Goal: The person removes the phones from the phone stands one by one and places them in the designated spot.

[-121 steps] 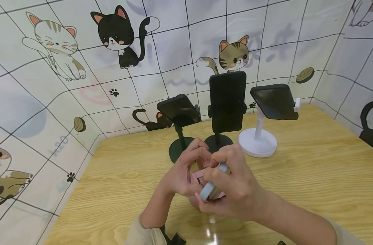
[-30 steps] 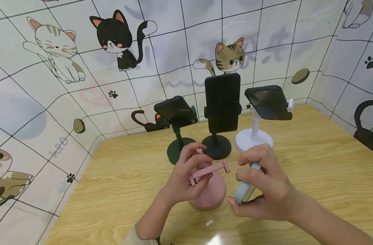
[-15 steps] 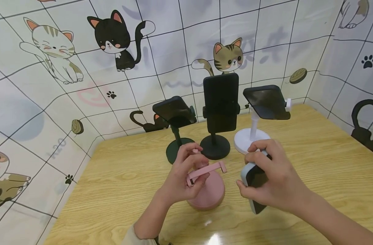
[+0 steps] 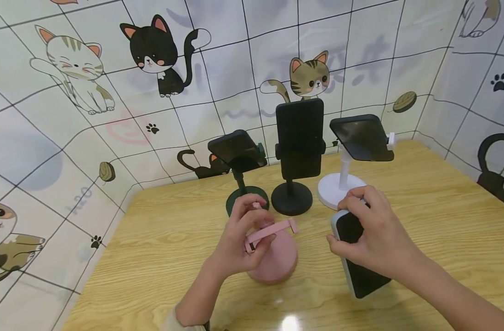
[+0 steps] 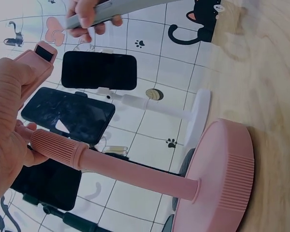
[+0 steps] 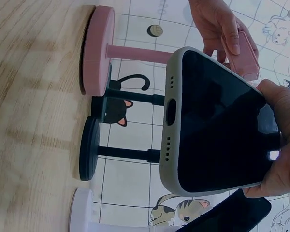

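Observation:
My left hand (image 4: 241,239) grips the clamp head of a pink phone stand (image 4: 278,257), whose round base rests on the table. In the left wrist view, its ribbed collar and stem (image 5: 135,176) run from the fingers down to the base. Right of the stand, my right hand (image 4: 376,234) holds a phone (image 4: 361,276) in a light blue-grey case by its edges. The right wrist view shows that phone's dark screen (image 6: 222,125) and its bottom edge with the charging port. The phone and the pink stand are apart.
Behind the hands stand a dark green phone stand (image 4: 240,183), a black one (image 4: 291,202) and a white one (image 4: 338,191), each bearing a phone. A cat-printed sheet (image 4: 227,59) backs the wooden table (image 4: 161,253).
My right hand has drawn the phone away from the pink clamp to the right and turned it so its screen shows. My left hand stays on the pink stand, shifting slightly left.

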Demonstrator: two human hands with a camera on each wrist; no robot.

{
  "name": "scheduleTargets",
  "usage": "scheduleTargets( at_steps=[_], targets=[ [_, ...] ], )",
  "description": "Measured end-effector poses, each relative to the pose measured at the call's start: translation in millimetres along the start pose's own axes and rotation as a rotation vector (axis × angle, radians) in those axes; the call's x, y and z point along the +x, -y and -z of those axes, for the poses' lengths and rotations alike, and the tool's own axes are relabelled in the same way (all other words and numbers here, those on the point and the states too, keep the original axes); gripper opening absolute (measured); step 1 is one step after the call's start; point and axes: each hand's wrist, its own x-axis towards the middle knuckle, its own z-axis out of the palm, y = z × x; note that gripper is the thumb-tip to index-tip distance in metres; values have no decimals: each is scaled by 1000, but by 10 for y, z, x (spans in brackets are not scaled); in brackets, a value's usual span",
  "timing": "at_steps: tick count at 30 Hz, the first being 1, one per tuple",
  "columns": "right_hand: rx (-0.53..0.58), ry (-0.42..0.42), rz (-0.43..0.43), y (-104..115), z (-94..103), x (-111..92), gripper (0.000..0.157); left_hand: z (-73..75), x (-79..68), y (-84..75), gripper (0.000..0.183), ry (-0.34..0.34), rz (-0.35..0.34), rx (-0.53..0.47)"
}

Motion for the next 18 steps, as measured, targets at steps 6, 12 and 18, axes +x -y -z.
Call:
scheduleTargets(
  at_steps=[6, 12, 18],
  targets=[
    [-22, 73, -80, -36, -7, -23, 44, 114, -11, -7, 21, -28, 23, -6],
    [-36, 135, -158, -100, -30, -46, 44, 281, -24, -22, 24, -61, 55, 32],
    [-23, 252, -303, -177, -76, -16, 46, 503, -57, -9, 26, -130, 52, 107]
  ],
)
